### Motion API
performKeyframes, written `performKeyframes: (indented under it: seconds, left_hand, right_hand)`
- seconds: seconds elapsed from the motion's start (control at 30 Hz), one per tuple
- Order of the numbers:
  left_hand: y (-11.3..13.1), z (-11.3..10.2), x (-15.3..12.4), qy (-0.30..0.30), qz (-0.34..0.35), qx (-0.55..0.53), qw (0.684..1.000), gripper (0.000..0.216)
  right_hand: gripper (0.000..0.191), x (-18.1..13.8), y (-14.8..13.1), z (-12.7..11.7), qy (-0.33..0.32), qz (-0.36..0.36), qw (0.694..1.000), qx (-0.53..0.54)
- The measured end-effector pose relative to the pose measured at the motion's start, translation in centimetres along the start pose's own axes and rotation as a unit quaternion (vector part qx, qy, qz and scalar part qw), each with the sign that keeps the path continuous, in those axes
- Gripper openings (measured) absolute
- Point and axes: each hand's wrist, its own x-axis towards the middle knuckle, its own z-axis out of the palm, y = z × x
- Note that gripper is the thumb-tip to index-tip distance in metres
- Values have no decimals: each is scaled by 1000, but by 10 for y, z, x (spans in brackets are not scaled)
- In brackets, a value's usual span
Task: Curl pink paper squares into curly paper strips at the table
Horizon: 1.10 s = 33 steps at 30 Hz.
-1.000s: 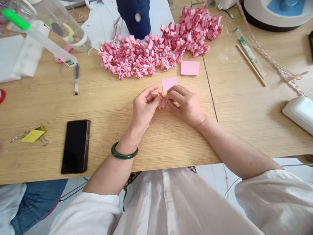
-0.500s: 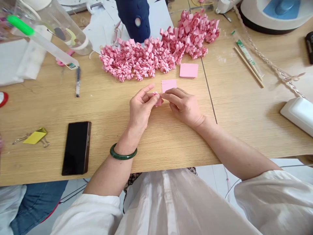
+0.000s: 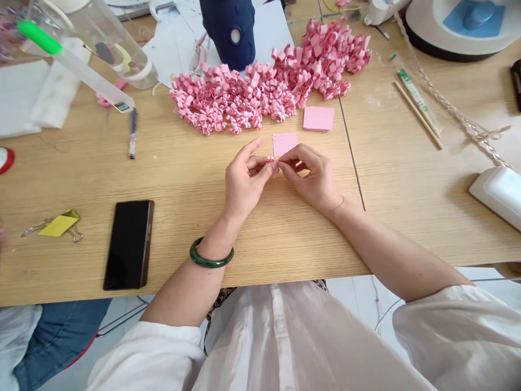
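Note:
Between thumb and fingers, my left hand (image 3: 246, 179) pinches a small pink paper piece (image 3: 270, 159) with looped strips at its top. My right hand (image 3: 315, 176) is closed in a pinch at the right side of that same piece, thumb and index finger meeting there. Fingers hide most of the paper. Just beyond my fingertips lies a pink slip of paper (image 3: 285, 144) with cut lines near its upper edge. A stack of pink paper cards (image 3: 318, 118) sits behind it. Farther back stretches a long heap of curled pink paper flowers (image 3: 244, 98).
A phone (image 3: 129, 244) and a binder clip with yellow paper (image 3: 61, 224) lie on the left. A navy cup (image 3: 228, 32) stands behind the flowers. To the right are wooden sticks (image 3: 419, 117), a braided cord (image 3: 451, 108) and a white power strip (image 3: 499, 198).
Both hands have shifted slightly right in the view. My right thumb and index finger now pinch at the pink piece, where before the right fingers lay straighter over it.

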Motion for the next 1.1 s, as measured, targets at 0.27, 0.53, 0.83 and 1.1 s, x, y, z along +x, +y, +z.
performKeyframes:
  seconds: [0.27,0.53,0.83,1.1]
  left_hand:
    - [2,3,-1,-8,-15,-42,999,51]
    - [2,2,0,-13,-23,-18,1000,49]
    - [5,4,-2,-9,-44,-21,999,44]
    - [15,6,-2,2,-117,-79,990,41]
  right_hand:
    - [12,2,4,2,10,73,996,57]
    - [14,2,7,5,-10,124,987,101]
    - [27,2,3,4,16,124,988,87]
    - [28,0,2,4,12,73,996,47]
